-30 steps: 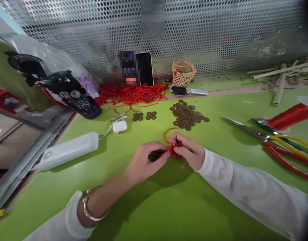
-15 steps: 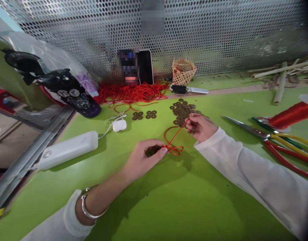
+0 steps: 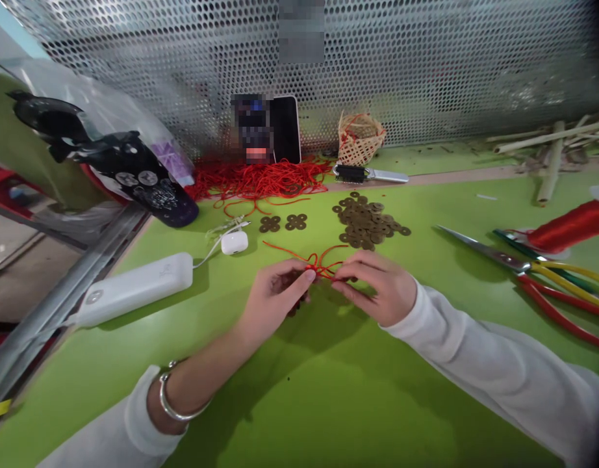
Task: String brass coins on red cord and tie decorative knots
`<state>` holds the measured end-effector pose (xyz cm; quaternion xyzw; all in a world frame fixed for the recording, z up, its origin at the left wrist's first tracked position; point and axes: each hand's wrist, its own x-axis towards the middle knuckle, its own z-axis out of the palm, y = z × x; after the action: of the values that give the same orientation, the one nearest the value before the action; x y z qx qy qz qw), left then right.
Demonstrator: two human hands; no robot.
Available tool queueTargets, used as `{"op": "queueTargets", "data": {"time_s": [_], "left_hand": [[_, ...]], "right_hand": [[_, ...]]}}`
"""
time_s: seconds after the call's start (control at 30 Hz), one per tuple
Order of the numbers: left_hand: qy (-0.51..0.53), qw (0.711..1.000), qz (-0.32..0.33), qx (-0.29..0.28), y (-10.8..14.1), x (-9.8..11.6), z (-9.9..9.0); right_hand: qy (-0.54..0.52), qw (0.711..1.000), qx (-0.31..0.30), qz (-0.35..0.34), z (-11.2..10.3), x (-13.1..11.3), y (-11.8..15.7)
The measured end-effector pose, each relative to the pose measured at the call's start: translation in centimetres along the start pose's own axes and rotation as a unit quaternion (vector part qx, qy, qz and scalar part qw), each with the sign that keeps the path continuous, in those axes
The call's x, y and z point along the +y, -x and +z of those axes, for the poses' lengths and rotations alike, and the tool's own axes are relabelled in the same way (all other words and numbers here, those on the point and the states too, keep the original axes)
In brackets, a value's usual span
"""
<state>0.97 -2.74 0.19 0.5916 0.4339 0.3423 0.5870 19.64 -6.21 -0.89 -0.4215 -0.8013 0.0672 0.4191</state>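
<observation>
A looped red cord (image 3: 318,265) is held above the green table. My left hand (image 3: 279,290) pinches its knotted middle between thumb and fingers. Dark coin-like pieces show partly beneath that hand, mostly hidden. From the right, my right hand (image 3: 377,286) pinches a loop of the same cord, close to the left fingertips. One free end of the cord stretches out to the upper left. Just behind the hands lies a pile of bronze holed coins (image 3: 365,221). Two coin clusters, one of them this flower-shaped group (image 3: 296,222), lie left of the pile.
Open scissors (image 3: 514,261) and a spool of red thread (image 3: 572,224) lie at the right. Toward the left are a white power bank (image 3: 138,289), an earbud case (image 3: 234,243) and a black bottle (image 3: 153,188). At the back are red cords (image 3: 265,181), a hairbrush (image 3: 370,174) and a wicker basket (image 3: 360,146).
My right hand has come down and toward my left hand, from a stretched strand to a loop near the knot. The left hand has shifted slightly, still pinching the cord.
</observation>
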Motion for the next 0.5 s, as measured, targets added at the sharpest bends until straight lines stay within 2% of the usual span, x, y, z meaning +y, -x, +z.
{"op": "queueTargets", "data": {"time_s": [0.23, 0.37, 0.5], "left_hand": [[-0.05, 0.997, 0.055, 0.022, 0.03, 0.19, -0.16], [-0.031, 0.997, 0.045, 0.051, 0.01, 0.3, -0.27], [-0.019, 0.998, 0.041, 0.047, 0.11, 0.35, 0.01]], "right_hand": [[-0.053, 0.997, -0.06, 0.002, -0.02, -0.24, 0.0], [-0.051, 0.997, -0.062, 0.001, -0.26, -0.43, -0.06], [-0.042, 0.997, -0.063, -0.009, -0.32, -0.42, -0.18]]}}
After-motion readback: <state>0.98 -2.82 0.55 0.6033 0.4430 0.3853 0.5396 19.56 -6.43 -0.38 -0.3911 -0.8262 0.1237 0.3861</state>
